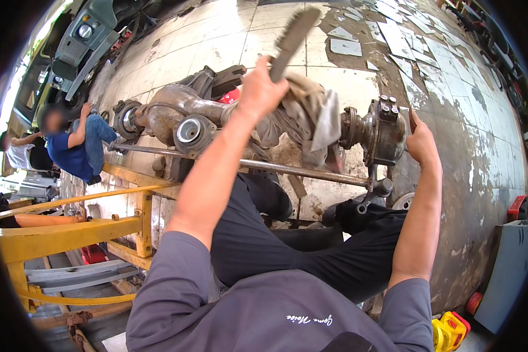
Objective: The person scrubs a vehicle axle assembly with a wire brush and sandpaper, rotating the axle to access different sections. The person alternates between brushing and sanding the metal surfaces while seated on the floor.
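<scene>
My left hand [261, 92] is raised above a greasy vehicle axle [169, 111], its fingers wrapped round a wire brush [296, 40] with dark bristles along one edge. Beneath that hand, a dirty beige rag [317, 114] hangs over the axle tube. At the axle's right end, my right hand [423, 144] is closed on a thin brown piece [414, 120], perhaps a tool handle, held against or close to the round wheel hub [384, 135]. What it is exactly, I cannot make out. A long steel tie rod [299, 170] runs along the near side of the axle, in front of my knees.
A yellow metal frame [70, 237] stands at the left. Beyond it a person in a blue shirt [70, 149] crouches near another person. Broken tiles [396, 38] lie at the far right. A blue-grey cabinet [507, 273] and a yellow-and-red object [452, 331] are at the lower right.
</scene>
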Demonstrator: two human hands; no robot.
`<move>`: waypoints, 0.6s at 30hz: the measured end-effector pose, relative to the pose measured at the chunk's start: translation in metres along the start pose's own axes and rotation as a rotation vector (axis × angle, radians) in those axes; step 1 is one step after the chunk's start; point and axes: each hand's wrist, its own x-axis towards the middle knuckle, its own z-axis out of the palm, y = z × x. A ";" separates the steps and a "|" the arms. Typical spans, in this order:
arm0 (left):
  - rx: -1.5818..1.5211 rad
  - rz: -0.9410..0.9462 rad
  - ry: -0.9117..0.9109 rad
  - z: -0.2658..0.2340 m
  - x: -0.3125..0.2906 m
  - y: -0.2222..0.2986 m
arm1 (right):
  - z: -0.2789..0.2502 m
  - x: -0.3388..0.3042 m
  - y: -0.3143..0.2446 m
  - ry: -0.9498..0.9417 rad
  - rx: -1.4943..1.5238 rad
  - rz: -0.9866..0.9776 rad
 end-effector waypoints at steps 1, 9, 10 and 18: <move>0.032 0.015 0.061 -0.018 0.012 -0.006 | 0.000 -0.001 -0.005 -0.005 -0.007 -0.006; 0.211 0.080 0.300 -0.172 0.079 -0.074 | -0.002 -0.002 -0.010 0.005 -0.036 -0.045; 0.257 0.074 0.352 -0.187 0.081 -0.074 | -0.002 0.000 -0.007 0.021 -0.033 -0.051; 0.258 -0.008 0.278 -0.203 0.066 -0.100 | 0.009 0.017 0.019 0.050 0.027 -0.044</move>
